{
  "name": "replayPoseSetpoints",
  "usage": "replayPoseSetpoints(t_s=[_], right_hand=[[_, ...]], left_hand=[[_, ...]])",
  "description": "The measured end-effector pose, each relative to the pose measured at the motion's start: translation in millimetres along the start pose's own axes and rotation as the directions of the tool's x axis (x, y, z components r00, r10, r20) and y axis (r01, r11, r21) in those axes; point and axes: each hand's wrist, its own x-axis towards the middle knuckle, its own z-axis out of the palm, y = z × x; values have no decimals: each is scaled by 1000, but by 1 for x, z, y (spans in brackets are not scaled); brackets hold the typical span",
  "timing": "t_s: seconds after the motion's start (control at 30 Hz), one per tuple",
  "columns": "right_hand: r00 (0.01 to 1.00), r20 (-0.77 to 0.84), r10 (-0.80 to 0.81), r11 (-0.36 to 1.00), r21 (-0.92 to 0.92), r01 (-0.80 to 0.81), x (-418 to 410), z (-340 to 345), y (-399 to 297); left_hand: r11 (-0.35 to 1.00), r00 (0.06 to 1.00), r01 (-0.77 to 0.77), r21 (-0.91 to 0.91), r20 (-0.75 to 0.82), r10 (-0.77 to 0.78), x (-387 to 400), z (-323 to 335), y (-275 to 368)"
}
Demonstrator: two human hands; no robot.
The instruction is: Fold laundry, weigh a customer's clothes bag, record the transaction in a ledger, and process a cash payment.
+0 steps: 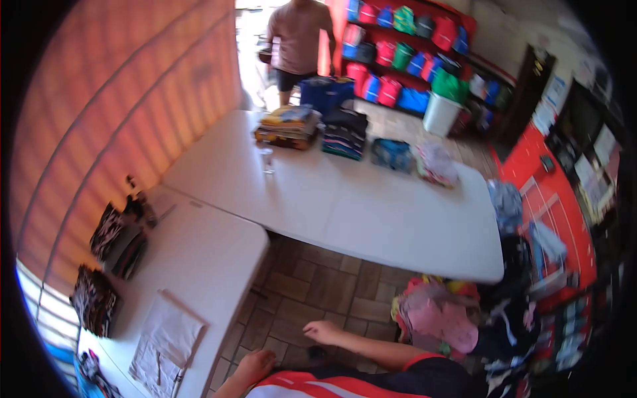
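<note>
My left hand [256,367] hangs in front of my body near the edge of the left white table [199,258], its fingers loosely curled with nothing visible in them. Above the tiled floor, my right hand [323,332] reaches across to the left, relaxed and holding nothing that I can see. A folded light-coloured garment [169,343] lies on the left table, close to my left hand. Beside my right forearm is a heap of clothes [438,318], pink on top.
Another white table [348,209] bears folded clothing stacks [344,132] and a clear bottle [267,160]. Patterned clothes [97,301] lie along the left table's far side. A person [298,45] stands beyond. Shelves of colourful bags [393,54] and a white bin [441,115] stand behind.
</note>
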Motion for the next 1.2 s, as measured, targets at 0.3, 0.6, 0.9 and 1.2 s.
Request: replayPoseSetpoints(t_s=[0.3, 0.6, 0.9, 1.2], right_hand=[[541, -605, 585, 791, 572, -215, -305, -40, 168], [275, -364, 890, 456, 686, -567, -429, 120, 202], [250, -52, 967, 123, 953, -278, -582, 201, 233], [2, -211, 978, 208, 964, -168, -686, 34, 382]], left_hand=[[851, 637, -479, 214, 752, 169, 157, 155, 109], [593, 639, -551, 587, 754, -153, 322, 287, 81], [735, 607, -579, 354, 789, 98, 322, 434, 294], [627, 299, -779, 12, 886, 354, 293, 552, 453]])
